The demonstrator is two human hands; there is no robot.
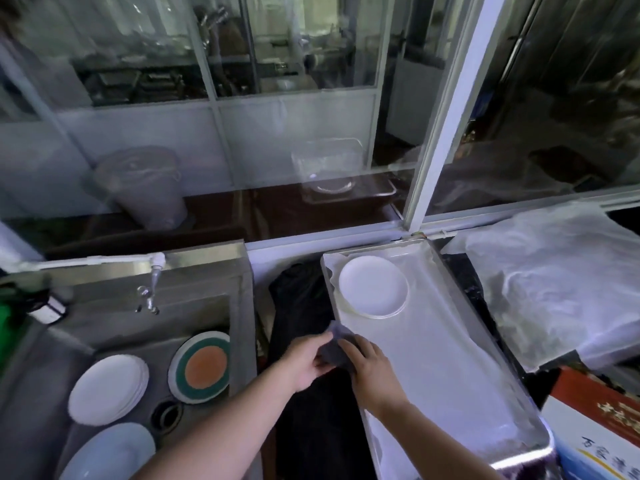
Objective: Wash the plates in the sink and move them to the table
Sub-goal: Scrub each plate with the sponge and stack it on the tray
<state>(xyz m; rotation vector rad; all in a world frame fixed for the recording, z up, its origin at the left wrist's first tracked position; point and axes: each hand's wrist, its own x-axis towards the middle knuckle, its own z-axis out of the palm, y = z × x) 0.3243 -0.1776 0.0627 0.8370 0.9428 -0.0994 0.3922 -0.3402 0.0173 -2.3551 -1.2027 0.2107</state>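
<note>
Stainless steel everywhere in my feed today. Biggest thing is the table [460, 368] at about 3 o'clock, a long metal top wrapped in a white plastic sheet, I'm guessing so clean dishes don't sit on bare metal. One white plate [373, 286] is already parked at its far end, toward 1 o'clock, which leaves the near stretch free for the rest.

The sink [114, 320] fills 9 o'clock, with the tap [156, 268] over its back edge. Waiting in the basin: a stack of white plates [108, 389] at 8 o'clock, a pale blue plate [109, 453] at 7, and a plate with green and orange rings [202, 367] propped against the sink's right wall, probably just to fit. So most of the washing looks undone.

Between sink and table hangs a black bag [301, 306], around 12 to 6 o'clock.

Smallest bit: a dark cloth [341, 344], dead centre at the table's near edge. Left hand [308, 362] pinches one side, fingers curled on it; right hand [372, 370] grips the other, fingers wrapped over. Looks like it's being bunched or wrung for scrubbing, just my read.
</note>
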